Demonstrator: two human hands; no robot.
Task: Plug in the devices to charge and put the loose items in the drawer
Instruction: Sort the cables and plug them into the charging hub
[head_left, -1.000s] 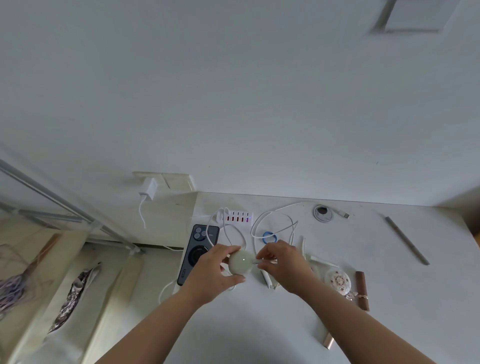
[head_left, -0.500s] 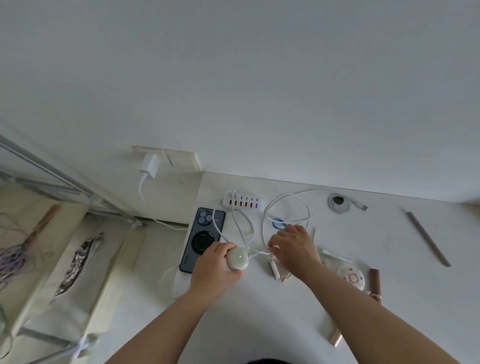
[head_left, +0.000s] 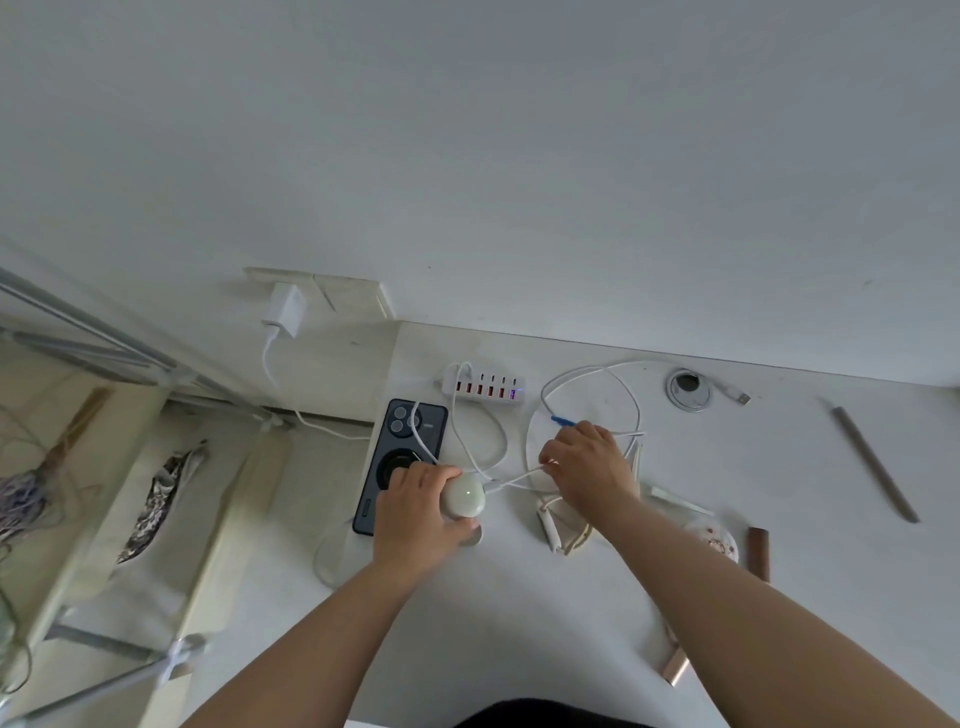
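My left hand (head_left: 415, 512) grips a small round white device (head_left: 464, 497) with a green light, held just above the white desk (head_left: 519, 613). A white cable (head_left: 511, 480) runs from the device's right side to my right hand (head_left: 587, 462), which pinches it. A dark phone (head_left: 402, 452) lies face down left of the device, with a cable across it. A white multi-port USB charger (head_left: 485, 385) sits at the back of the desk with one cable plugged in. White cable loops (head_left: 592, 379) lie behind my right hand.
A wall adapter (head_left: 284, 310) is plugged into a socket at the left. A cable grommet (head_left: 688, 389) and loose USB plug (head_left: 735, 393) lie at the back right. A long thin stick (head_left: 875, 465), a brown tube (head_left: 757, 551), a patterned round case (head_left: 719, 540) and white earphones (head_left: 550, 525) lie on the right.
Both hands lowered the round device toward the desk. My right hand slid from the device's plug back along the cable, and the cable now stretches between the hands.
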